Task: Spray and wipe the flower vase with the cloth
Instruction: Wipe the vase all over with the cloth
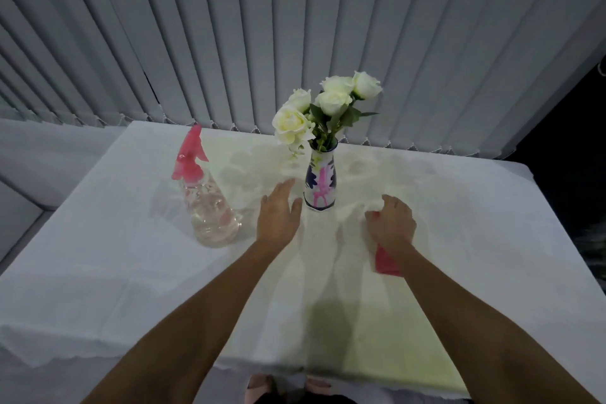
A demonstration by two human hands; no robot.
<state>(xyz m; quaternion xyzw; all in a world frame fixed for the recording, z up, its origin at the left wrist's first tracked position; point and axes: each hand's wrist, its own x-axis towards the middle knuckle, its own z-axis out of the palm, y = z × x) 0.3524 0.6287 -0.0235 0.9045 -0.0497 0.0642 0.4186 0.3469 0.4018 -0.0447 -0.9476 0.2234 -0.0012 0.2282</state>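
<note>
We note the flower vase (pixel 320 185) upright near the far middle of the white-draped surface (pixel 98 256), holding white roses (pixel 331 102), with the clear spray bottle (pixel 206 203) and its pink trigger head standing well to its left. Our left hand (pixel 278 216) hovers just left of the vase, grip spread and empty. Our right hand (pixel 392 223), right of the vase, has its grip curled onto the red cloth (pixel 385 261) lying on the surface.

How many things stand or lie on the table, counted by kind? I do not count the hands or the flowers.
Spray bottle: 1
Vase: 1
Cloth, red, under the right hand: 1
Total: 3
</note>
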